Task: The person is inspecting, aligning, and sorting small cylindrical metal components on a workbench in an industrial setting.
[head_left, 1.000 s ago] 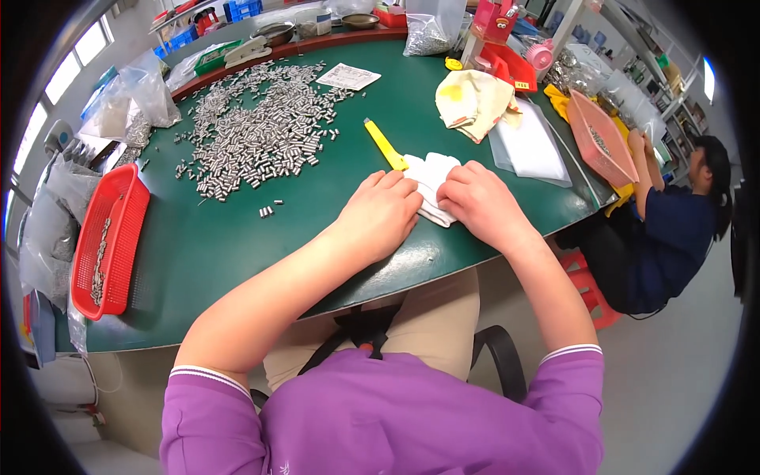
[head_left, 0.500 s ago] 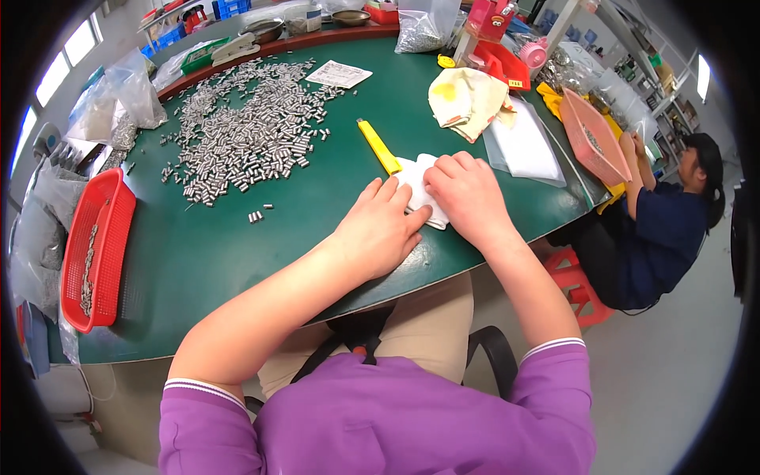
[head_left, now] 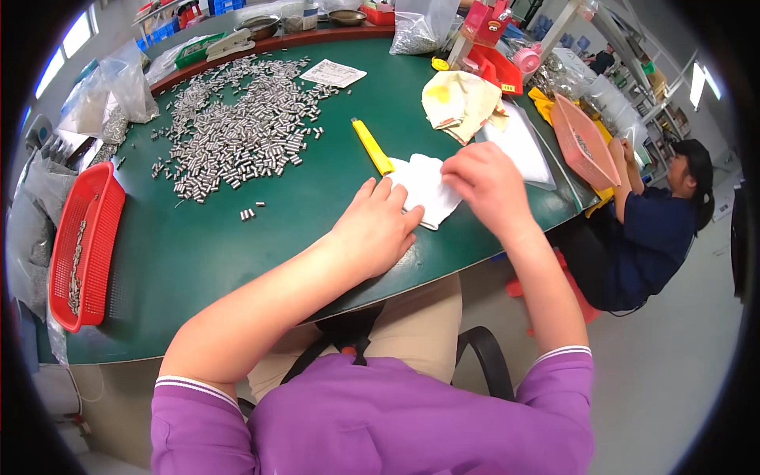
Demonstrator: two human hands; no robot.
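A white cloth [head_left: 431, 190] lies in loose folds on the green table near its front edge. My left hand [head_left: 372, 229] rests at its left side, fingers stretched out, with the fingertips on the cloth. At the cloth's right edge is my right hand [head_left: 488, 184], its fingers curled together in a pinch. Whatever is between those fingertips is hidden. A yellow-handled cutter knife [head_left: 372, 148] lies just beyond my left fingertips, its lower end against the cloth.
Many small metal cylinders [head_left: 237, 131] are heaped at left, with several strays nearer me. A red basket [head_left: 85, 249] stands at the left edge. Beyond my right hand lie a cream cloth [head_left: 459, 103] and a white sheet [head_left: 518, 146]. At right a co-worker [head_left: 653, 229] sits by a pink basket [head_left: 582, 142].
My right hand has moved off the cloth toward the right and up, and more of the cloth shows. My left hand has stayed on the cloth's left side. The view has shifted slightly.
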